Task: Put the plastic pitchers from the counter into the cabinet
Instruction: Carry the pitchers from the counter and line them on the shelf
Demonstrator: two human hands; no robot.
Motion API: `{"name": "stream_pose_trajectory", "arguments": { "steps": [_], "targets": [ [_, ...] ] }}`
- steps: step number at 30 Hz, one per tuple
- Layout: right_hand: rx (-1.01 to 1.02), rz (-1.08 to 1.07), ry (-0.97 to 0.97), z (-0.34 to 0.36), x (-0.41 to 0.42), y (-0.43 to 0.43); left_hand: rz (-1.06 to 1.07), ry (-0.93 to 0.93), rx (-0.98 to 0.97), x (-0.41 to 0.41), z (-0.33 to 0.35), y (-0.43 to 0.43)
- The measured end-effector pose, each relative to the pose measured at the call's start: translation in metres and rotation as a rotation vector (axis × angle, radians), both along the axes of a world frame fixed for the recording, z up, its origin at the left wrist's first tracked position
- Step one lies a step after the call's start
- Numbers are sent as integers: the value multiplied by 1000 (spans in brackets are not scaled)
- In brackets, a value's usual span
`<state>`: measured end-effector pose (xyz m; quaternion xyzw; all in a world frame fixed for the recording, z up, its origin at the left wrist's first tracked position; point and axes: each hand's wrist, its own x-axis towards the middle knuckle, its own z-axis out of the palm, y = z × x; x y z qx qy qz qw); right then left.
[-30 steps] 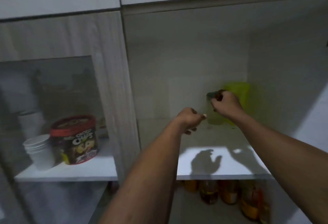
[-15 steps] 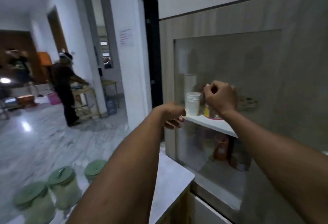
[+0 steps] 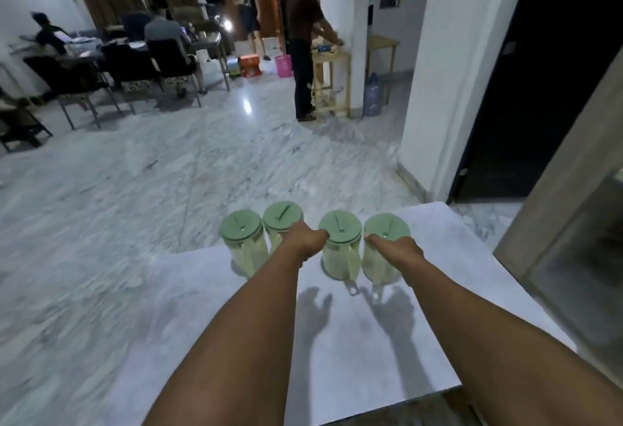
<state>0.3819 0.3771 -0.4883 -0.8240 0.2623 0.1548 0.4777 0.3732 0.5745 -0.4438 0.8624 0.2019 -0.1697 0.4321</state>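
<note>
Several clear plastic pitchers with pale green lids stand in a row at the far edge of the white counter. My left hand is curled in front of the second pitcher from the left, covering its body and handle. My right hand is curled against the near side of the rightmost pitcher, covering its handle. Between my hands stands a third pitcher, its handle facing me. The leftmost pitcher stands untouched. Whether either hand has closed on a handle is hidden.
The cabinet's wooden side and glass door rise at the right. Beyond the counter is a marble floor. A person stands at a small wooden table, and other people sit at desks far left. A dark doorway is at the right.
My view has swung left from the open cabinet shelf, where my right hand was on a green pitcher, to the counter. Both hands have moved down to the row of pitchers.
</note>
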Motion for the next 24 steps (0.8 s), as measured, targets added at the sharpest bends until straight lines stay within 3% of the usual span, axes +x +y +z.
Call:
{"name": "stream_pose_trajectory", "arguments": {
  "steps": [9,18,24],
  "targets": [
    [133,-96,66,-72,41,1,112,301,-332,25,-86,-57],
    [178,-132,-10,-45,30,-49,264,169,-535,18,-60,-84],
    [161,-182,-159,25,-33,-103,25,108,-553,-25,1,-96]
  ]
}}
